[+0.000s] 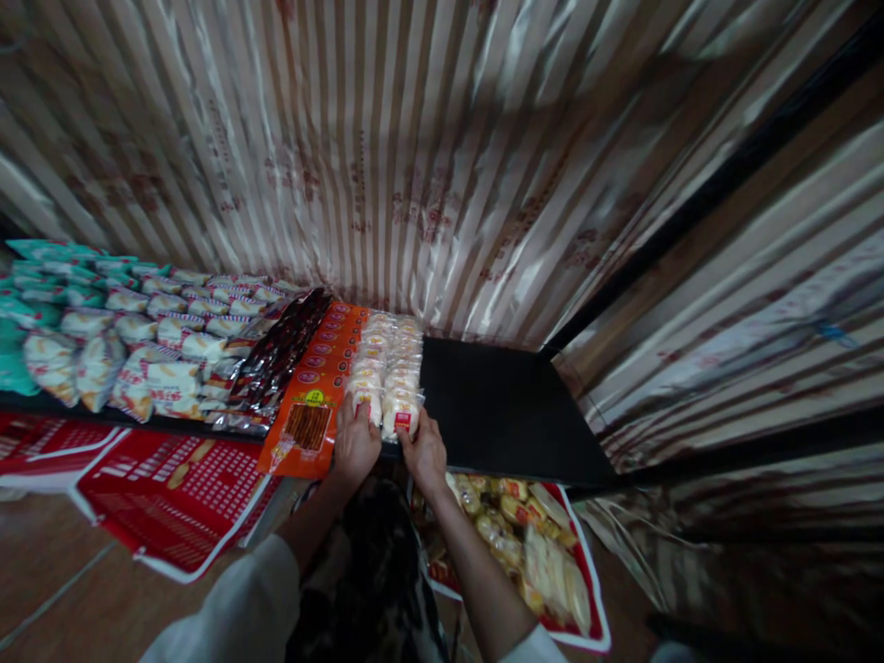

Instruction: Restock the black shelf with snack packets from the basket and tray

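Note:
Two rows of small clear-wrapped white buns [404, 368] with red labels lie side by side on a black shelf [507, 396]. My left hand [355, 444] has its fingers closed about the front bun [374, 403] of the left row. At the front of the right row, my right hand [423, 451] grips another wrapped bun [399, 411], thumb on its face. Directly left of the rows lies a flat orange snack package [304, 428] with a brown-stick picture, overhanging the front edge.
Left along the shelf are dark shiny packets [286, 345], several white-and-blue bags [172, 382] and green bags [31, 322]. Below stand an overturned-looking red basket [186, 502] and another basket [599, 599] of packaged foods. Striped sheeting [387, 166] hangs behind; a black post [663, 226] rises right.

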Demonstrator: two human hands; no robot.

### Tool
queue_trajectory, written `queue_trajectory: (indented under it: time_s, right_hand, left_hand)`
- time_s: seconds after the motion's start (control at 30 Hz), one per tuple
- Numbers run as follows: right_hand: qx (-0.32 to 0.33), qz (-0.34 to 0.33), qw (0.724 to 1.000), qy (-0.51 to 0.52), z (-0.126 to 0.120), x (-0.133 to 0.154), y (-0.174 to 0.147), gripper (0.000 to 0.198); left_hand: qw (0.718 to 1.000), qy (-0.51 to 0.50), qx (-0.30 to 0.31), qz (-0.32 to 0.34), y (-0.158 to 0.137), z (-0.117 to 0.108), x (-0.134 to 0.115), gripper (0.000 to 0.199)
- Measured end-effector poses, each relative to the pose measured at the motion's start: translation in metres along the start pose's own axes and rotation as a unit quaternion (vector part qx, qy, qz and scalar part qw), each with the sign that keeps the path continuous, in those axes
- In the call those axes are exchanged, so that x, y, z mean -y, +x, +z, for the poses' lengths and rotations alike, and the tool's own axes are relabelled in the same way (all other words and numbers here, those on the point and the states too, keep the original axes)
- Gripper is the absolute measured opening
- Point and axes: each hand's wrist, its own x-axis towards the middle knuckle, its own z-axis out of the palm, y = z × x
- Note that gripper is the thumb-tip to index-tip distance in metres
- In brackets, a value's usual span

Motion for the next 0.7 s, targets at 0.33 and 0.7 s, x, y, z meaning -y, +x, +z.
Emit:
queue_trajectory:
  time_s: [0.33, 0.7]
  right_hand:
    - [-0.061, -0.027, 0.996, 0.055, 0.014, -0.007, -0.002, 0.057]
    - [-0.108, -0.057, 0.973, 0.197, 0.009, -0.018, -0.029, 0.047]
  left_hand:
    - [0.998, -0.052, -0.031, 0.032, 0.001, 0.007, 0.007, 0.046]
    - [0.995, -0.058, -0.032, 0.075, -0.013, -0.012, -0.005, 0.034]
